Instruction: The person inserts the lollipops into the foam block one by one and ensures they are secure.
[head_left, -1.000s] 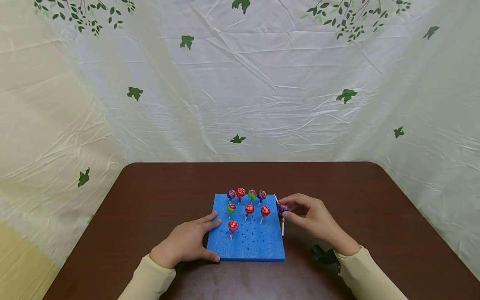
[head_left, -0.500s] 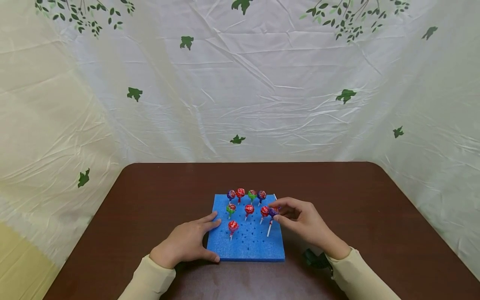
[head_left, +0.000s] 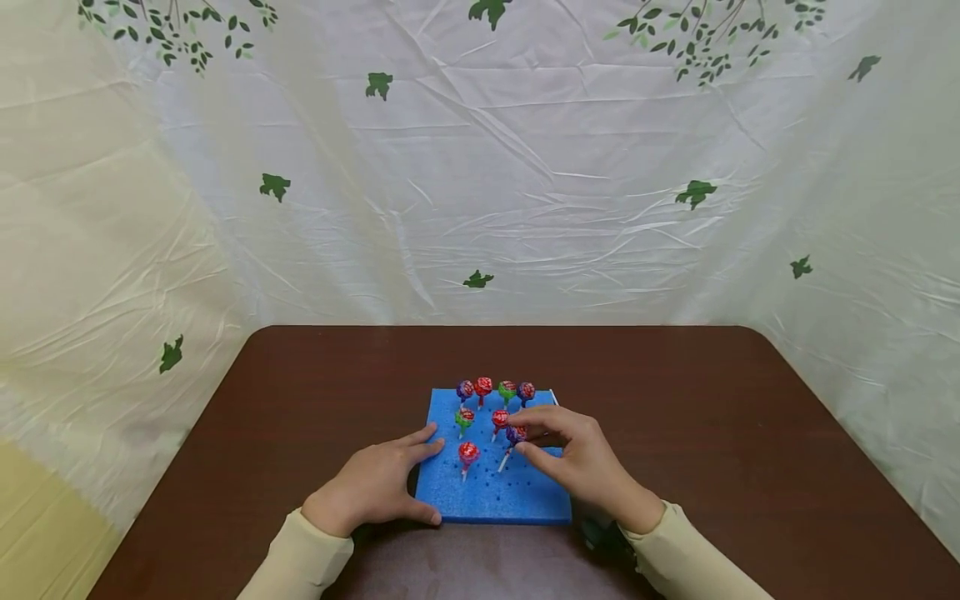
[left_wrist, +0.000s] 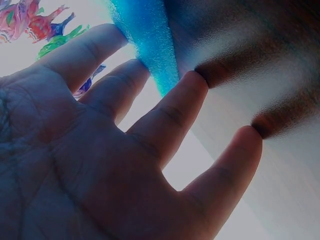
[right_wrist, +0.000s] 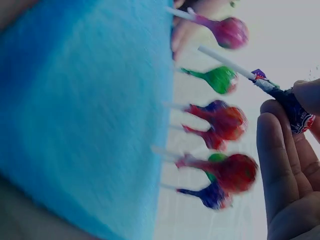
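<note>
My right hand [head_left: 573, 457] pinches a purple-wrapped lollipop [head_left: 516, 435] by its head between thumb and fingers. Its white stick slants down to the left over a blue foam board [head_left: 495, 505] dotted with small holes; in the right wrist view the stick tip [right_wrist: 202, 49] is free of the foam. Several lollipops stand in the board: a back row from a purple one [head_left: 465, 390] to another purple one [head_left: 527, 391], a green one [head_left: 464, 418] and a red one [head_left: 499, 419] behind, and a red one [head_left: 468, 452] nearer. My left hand [head_left: 367, 485] rests spread against the board's left edge.
A white stick [head_left: 554, 397] shows at the board's back right edge; the rest of it is hidden. The board lies on a dark brown table [head_left: 712, 417]. Behind hangs a pale curtain [head_left: 585, 250] with green leaf prints.
My right hand has lifted the purple lollipop from beside the board's right edge and carried it left over the board, now covering a red lollipop. My left hand stays put.
</note>
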